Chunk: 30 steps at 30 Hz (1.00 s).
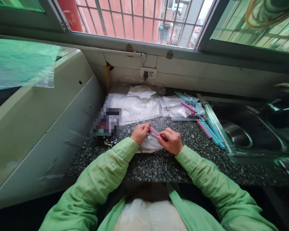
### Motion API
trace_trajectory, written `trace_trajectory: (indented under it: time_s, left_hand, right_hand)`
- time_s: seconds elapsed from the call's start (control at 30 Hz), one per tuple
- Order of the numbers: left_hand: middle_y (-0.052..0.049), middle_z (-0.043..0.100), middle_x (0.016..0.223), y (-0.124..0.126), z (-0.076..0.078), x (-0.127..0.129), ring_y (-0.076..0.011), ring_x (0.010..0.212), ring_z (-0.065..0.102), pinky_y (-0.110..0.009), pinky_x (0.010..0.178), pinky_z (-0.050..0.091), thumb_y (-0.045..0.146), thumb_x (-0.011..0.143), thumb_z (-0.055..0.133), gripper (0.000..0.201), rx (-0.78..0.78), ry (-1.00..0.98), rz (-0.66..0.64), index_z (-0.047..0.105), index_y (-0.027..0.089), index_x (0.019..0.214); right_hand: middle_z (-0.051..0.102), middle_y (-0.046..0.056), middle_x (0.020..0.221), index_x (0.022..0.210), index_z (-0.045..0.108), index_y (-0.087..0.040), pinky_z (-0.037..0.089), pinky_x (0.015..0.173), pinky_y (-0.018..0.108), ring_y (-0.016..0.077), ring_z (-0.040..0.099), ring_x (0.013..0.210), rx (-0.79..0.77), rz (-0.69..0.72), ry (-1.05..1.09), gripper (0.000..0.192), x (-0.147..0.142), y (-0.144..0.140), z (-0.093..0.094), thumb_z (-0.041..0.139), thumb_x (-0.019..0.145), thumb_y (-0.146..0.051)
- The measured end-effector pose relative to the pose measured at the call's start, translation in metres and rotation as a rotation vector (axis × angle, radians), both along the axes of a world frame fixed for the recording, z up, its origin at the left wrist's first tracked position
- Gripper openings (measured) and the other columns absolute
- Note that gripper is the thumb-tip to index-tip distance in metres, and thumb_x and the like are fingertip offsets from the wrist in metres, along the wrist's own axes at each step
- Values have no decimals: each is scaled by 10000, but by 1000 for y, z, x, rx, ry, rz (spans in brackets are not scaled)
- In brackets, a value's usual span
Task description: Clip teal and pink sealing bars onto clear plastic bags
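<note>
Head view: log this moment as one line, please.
left hand: grips pink plastic clip stick | right hand: grips same stick | clear plastic bag: under hands | speckled granite counter

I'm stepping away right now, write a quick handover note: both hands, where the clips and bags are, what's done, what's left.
Left hand and right hand both grip one pink sealing clip across the top of a clear plastic bag on the speckled counter.
Spare clips, pink and blue, lie beside the sink; more clear bags lie by the wall.
Done: clip is on this bag's mouth, though I cannot tell if it is fully closed.
Left: the loose clips and bags look unused.
</note>
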<state>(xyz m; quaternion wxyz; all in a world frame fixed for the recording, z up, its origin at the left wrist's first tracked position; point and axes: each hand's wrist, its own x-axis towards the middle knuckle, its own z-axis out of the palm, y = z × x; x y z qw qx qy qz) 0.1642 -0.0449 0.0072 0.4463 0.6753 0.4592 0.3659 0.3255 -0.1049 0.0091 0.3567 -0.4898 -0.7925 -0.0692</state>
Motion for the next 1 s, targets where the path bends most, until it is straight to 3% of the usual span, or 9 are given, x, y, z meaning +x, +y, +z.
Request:
trace_trajectory:
  time_s: [0.6,1.0]
  left_hand:
    - [34,367,425,-2,2,1,-81,448,343,-223,423,285,631,701,356,498,-91,-95,12,408,181,494]
    - [36,367,419,0,-5,3,-95,471,380,-237,458,313,607,705,381,472,-130,-196,8,418,189,490]
  right_hand:
    - [528,-9,618,722,602,-185,368,496,195,66,445,495,-9,32,66,153,2,-1,1,526,796,-295]
    - [528,-2,621,735,602,-177,383,493,200,72,449,504,-4,86,86,133,3,-1,0,527,797,-269]
